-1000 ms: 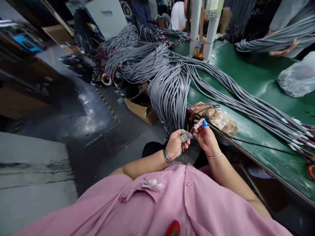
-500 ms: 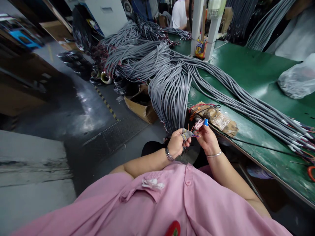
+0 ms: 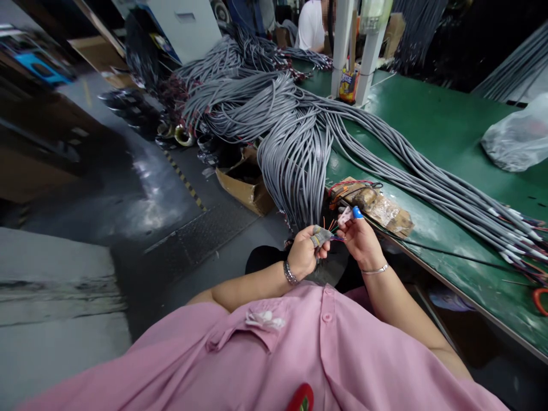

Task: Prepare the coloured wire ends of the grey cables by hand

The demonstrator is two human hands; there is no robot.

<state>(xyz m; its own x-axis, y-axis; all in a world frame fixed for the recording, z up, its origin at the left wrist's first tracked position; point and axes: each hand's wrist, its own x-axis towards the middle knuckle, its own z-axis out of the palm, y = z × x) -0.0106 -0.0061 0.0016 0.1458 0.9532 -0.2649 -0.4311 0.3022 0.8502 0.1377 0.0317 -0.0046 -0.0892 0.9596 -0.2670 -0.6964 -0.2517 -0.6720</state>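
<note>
My left hand is closed around the end of a cable, its thumb wearing a grey fabric finger cover. Thin coloured wires, orange, green and purple, fan out of that end towards the other hand. Close beside it, my right hand pinches at the tips of the wires. A blue cover sits on one of its fingertips, and a pale pink piece shows next to that; whether it is worn or held I cannot tell. The cable below my left hand is hidden.
Grey cables lie heaped over the green table, some hanging off its edge. A taped wooden block sits near my right hand. Orange-handled scissors, a plastic bag and a floor carton are around. A person is behind.
My hands have drawn slightly apart, the left one shifting a little left, and the wires show more between them. At the far upper right, the grey cables and pale cloth have moved.
</note>
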